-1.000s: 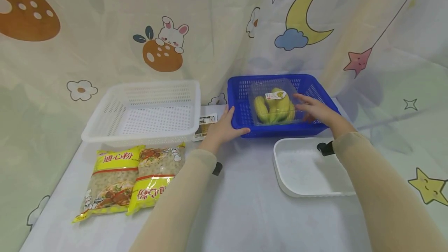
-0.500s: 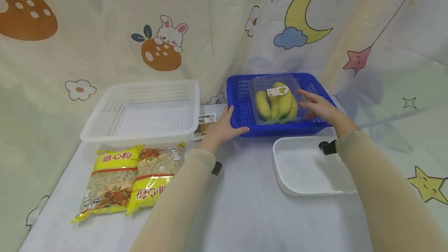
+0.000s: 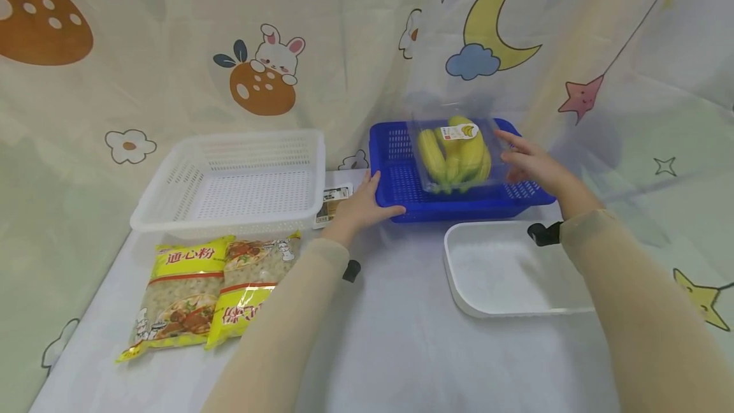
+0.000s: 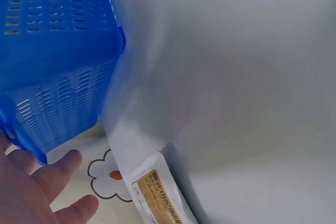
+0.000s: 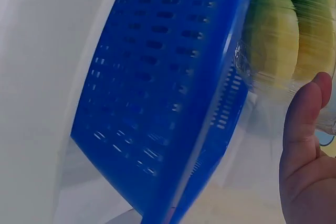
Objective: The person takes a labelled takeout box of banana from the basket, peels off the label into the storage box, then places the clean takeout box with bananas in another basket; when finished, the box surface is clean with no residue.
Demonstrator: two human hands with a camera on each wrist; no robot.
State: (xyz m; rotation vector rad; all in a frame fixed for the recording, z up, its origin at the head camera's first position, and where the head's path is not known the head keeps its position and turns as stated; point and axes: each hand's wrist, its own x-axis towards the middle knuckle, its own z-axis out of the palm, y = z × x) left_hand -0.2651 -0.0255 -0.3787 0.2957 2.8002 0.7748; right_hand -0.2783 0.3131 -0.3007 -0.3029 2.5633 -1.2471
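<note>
A clear plastic box of bananas with a small label hangs over the blue basket, tilted and overlapping its back rim in the head view. My right hand grips the box at its right side; in the right wrist view the thumb lies against the plastic, and the yellow-green bananas show above the basket rim. At the basket's left front corner rests my left hand, its fingers spread along the left rim and its thumb pointing to the front wall. The left wrist view shows those fingers beside the basket corner.
An empty white perforated basket stands at the left. Two yellow bags of pasta lie in front of it. A flat labelled packet lies between the baskets. A shallow white tray sits in front of the blue basket, under my right forearm.
My right hand has raised the box of bananas up and slightly right, from down in the blue basket to above it. The left hand stays at the basket corner.
</note>
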